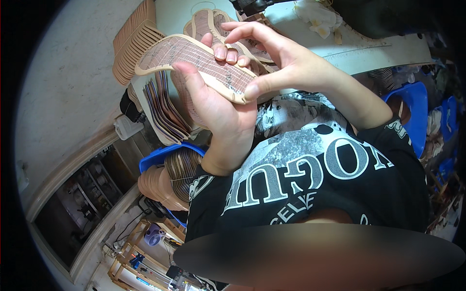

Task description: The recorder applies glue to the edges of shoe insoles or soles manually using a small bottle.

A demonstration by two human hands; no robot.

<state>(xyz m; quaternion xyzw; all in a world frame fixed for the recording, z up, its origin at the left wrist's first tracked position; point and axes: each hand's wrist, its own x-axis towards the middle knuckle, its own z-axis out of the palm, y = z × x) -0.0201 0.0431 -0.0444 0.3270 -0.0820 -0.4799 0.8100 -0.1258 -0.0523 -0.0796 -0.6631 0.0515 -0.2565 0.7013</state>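
The head view showed a curved, insole-shaped piece (194, 54) with a pale rim, held up in front of the chest, above the near side of the table (359, 51). The left hand (221, 109) was curled around it, thumb along the near rim and fingertips bent over the far edge; the rest of those fingers lay out of sight behind it. The right hand (289, 63) was half open, its thumb against the piece's end nearest the body and its forefinger stretched out clear of it; the lower fingers could not be made out.

Similar rimmed pieces (208, 24) lay behind, partly covered by the hands. A blurred oval (315, 257) blotted out the bottom of the view, and black fisheye corners cut off the far surroundings.

At the left, a blue container (149, 162) held a dark-striped stack (183, 169) of thin pieces, most of its wall concealed by stacks and the black shirt (310, 179). A blue bin (416, 116) at the right had something brown (400, 107) in it, too obscured to identify. The contents of the white jug (128, 128) could not be seen.
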